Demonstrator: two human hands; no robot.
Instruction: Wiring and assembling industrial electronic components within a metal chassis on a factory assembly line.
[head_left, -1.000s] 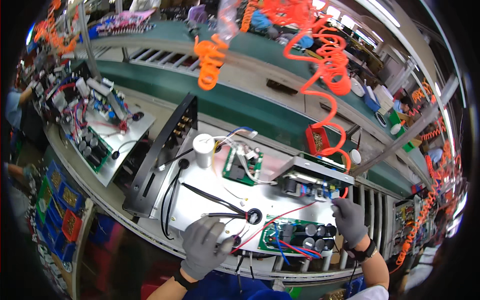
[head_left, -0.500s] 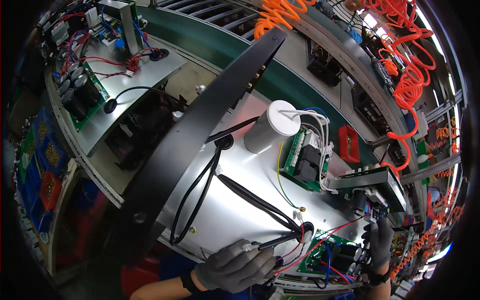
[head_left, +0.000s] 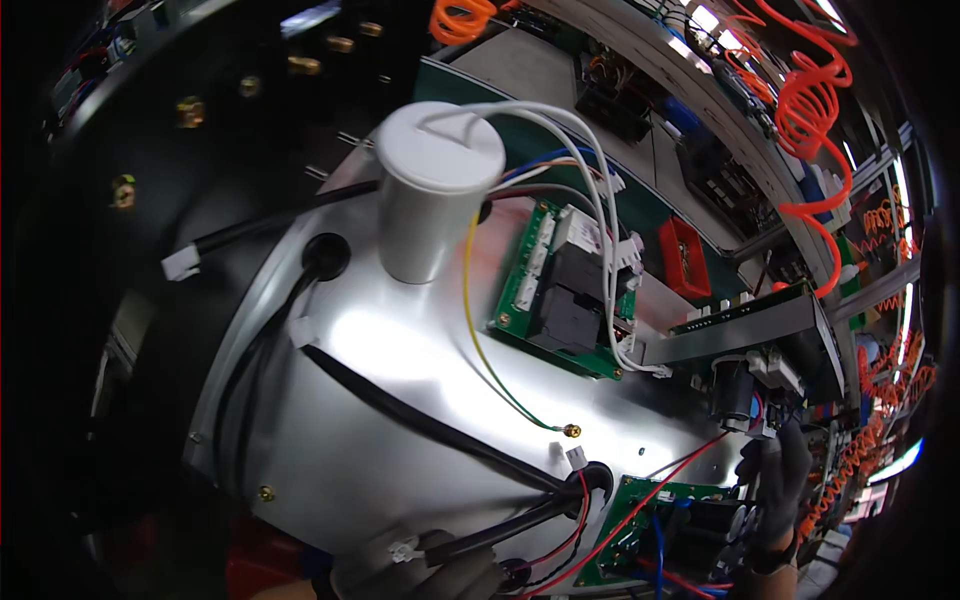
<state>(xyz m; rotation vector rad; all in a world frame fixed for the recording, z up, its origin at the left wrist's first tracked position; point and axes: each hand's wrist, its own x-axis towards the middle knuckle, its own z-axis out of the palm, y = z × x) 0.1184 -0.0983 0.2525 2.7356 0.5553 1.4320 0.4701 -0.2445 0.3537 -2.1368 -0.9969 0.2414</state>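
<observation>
My left hand [head_left: 375, 580], in a grey glove, is at the lower edge, closed on a black sleeved cable [head_left: 500, 528] with a white connector at its end. That cable comes out of a grommet hole in a shiny metal plate [head_left: 400, 440]. At the right, my gloved right hand [head_left: 785, 485] reaches up to the wires and parts under an upright board [head_left: 755, 340]. Its fingers look curled, but what they hold is hidden. Between the hands lies a green circuit board [head_left: 625, 510] with black capacitors, crossed by red wires [head_left: 640, 490].
A white cylinder [head_left: 440, 200] with white leads stands on the plate, beside a green board with black relays [head_left: 575, 315]. A yellow-green wire [head_left: 480, 350] ends at a screw. A large black panel [head_left: 130, 330] fills the left. Behind are a red bin [head_left: 683, 258] and orange coiled hoses [head_left: 810, 110].
The view has moved closer, and the black panel now covers the left side. My left hand sits lower in the picture, still with the cable. My right hand stays by the upright board.
</observation>
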